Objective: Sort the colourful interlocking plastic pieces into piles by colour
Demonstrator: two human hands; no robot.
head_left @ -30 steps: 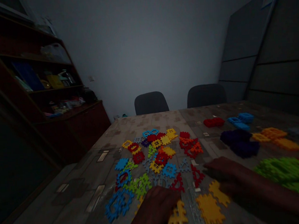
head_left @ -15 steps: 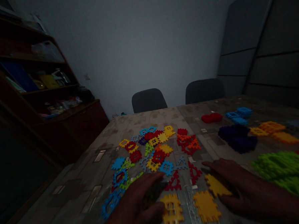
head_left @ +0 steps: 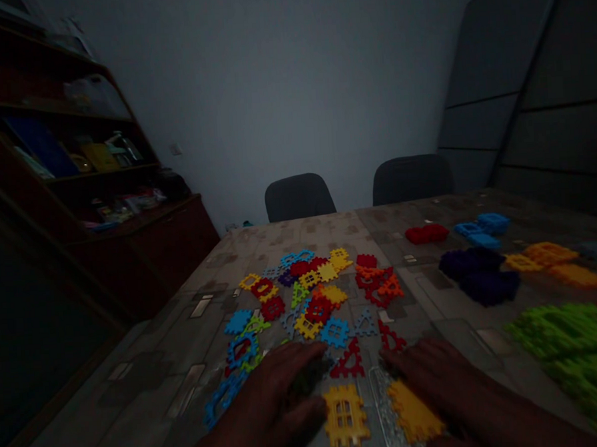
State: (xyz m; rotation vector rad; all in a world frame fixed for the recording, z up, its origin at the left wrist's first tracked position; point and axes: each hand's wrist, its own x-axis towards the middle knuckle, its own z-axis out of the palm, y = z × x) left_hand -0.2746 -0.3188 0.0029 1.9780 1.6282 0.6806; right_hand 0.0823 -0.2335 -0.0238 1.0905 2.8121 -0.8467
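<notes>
Close in, the left hand (head_left: 258, 402) curls over a dark piece (head_left: 306, 378) at six o'clock, its grip impossible to tell, while the open right hand (head_left: 437, 383) lies spread across a yellow plastic tile (head_left: 413, 411) at five. Such tiles look light and stiff, best pinched at an edge. A mixed heap of tiles (head_left: 307, 296) sits at twelve, a purple pile (head_left: 482, 284) and a green pile (head_left: 571, 362) toward two.

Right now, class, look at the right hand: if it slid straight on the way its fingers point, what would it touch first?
Probably the red plastic triangular piece just ahead of the right hand, though the dim view makes depth hard to judge.
</notes>
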